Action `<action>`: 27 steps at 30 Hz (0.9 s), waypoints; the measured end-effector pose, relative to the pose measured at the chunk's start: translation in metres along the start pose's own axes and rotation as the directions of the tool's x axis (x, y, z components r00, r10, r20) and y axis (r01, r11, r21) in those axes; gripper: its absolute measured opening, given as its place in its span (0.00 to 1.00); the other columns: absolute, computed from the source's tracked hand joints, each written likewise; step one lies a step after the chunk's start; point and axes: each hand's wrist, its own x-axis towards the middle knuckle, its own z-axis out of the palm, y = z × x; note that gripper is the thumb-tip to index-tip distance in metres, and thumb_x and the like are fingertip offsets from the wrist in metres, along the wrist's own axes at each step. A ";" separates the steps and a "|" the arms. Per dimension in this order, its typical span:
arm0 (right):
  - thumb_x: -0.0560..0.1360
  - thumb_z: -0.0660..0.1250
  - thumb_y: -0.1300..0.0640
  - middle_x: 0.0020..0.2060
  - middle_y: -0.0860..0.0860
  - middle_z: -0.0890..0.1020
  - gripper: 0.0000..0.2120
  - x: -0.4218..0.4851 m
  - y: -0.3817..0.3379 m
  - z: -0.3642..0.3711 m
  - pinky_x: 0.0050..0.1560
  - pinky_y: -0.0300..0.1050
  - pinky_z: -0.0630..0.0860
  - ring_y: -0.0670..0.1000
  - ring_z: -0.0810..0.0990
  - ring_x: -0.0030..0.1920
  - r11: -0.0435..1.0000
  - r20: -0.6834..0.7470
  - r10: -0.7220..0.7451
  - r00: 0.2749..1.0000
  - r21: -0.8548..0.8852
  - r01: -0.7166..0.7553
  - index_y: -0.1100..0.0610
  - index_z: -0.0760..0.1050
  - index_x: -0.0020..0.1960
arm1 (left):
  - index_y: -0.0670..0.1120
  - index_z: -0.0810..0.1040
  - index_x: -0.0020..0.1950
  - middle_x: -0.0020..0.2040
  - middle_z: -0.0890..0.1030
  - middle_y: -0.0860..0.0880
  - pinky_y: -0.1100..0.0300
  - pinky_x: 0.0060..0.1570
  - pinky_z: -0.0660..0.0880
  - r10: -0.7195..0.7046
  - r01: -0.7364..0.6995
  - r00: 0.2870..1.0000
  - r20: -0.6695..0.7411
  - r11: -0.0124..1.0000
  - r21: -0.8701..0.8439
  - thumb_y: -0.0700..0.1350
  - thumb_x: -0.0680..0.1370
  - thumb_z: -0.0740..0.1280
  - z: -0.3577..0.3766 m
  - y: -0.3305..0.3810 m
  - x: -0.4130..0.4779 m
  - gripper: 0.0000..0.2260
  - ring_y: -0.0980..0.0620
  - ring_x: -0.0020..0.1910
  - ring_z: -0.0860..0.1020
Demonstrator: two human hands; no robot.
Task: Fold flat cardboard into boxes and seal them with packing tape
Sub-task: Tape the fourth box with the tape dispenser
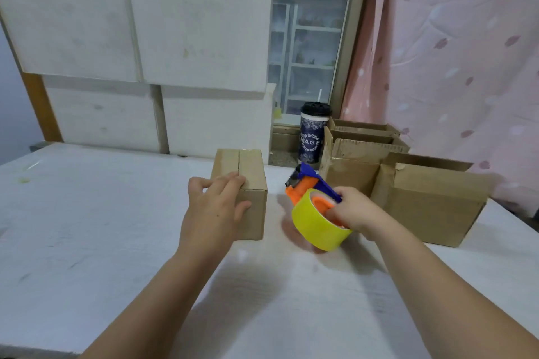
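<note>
Our left hand lies with its grip spread over the near top edge of the small box on the desk, probably to keep the two flaps shut along their seam. Our right hand has its grip curled round the tape dispenser, just right of the box, ready to seal it

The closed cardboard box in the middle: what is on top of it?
Only the left hand, its fingers on the near edge of the cardboard box. The flap seam shows; the part under the fingers is hidden.
</note>
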 end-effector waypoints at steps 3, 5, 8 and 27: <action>0.64 0.68 0.62 0.35 0.56 0.78 0.09 -0.007 -0.003 -0.004 0.34 0.42 0.71 0.54 0.76 0.36 0.945 -0.032 0.035 0.999 0.325 -0.023 0.58 0.76 0.44 | 0.49 0.74 0.66 0.68 0.71 0.56 0.63 0.51 0.61 -0.003 0.005 1.000 0.030 0.998 -0.058 0.46 0.79 0.64 0.004 0.005 0.003 0.16 0.50 0.60 0.59; 0.66 0.68 0.60 0.37 0.58 0.80 0.12 -0.010 -0.013 -0.008 0.36 0.44 0.75 0.56 0.78 0.37 0.881 -0.023 0.057 0.998 0.472 -0.039 0.58 0.77 0.50 | 0.50 0.74 0.65 0.67 0.72 0.57 0.66 0.52 0.59 0.022 -0.017 0.999 0.047 0.995 -0.103 0.46 0.80 0.62 0.005 0.009 0.006 0.14 0.52 0.59 0.59; 0.65 0.69 0.62 0.45 0.59 0.83 0.19 -0.016 -0.036 -0.016 0.43 0.51 0.80 0.58 0.82 0.43 0.767 -0.091 0.004 0.996 0.640 0.055 0.57 0.76 0.56 | 0.49 0.77 0.63 0.64 0.75 0.56 0.65 0.52 0.62 0.105 -0.100 0.994 0.037 0.986 -0.131 0.44 0.81 0.61 0.008 0.017 0.009 0.12 0.52 0.54 0.61; 0.70 0.65 0.68 0.55 0.48 0.67 0.29 -0.036 -0.089 -0.001 0.48 0.25 0.65 0.42 0.69 0.50 0.812 -0.518 -0.486 0.703 0.028 0.583 0.51 0.67 0.68 | 0.53 0.73 0.55 0.54 0.76 0.54 0.63 0.46 0.73 -0.396 0.410 0.889 0.230 0.465 -0.785 0.52 0.73 0.69 -0.015 0.088 0.050 0.13 0.56 0.51 0.77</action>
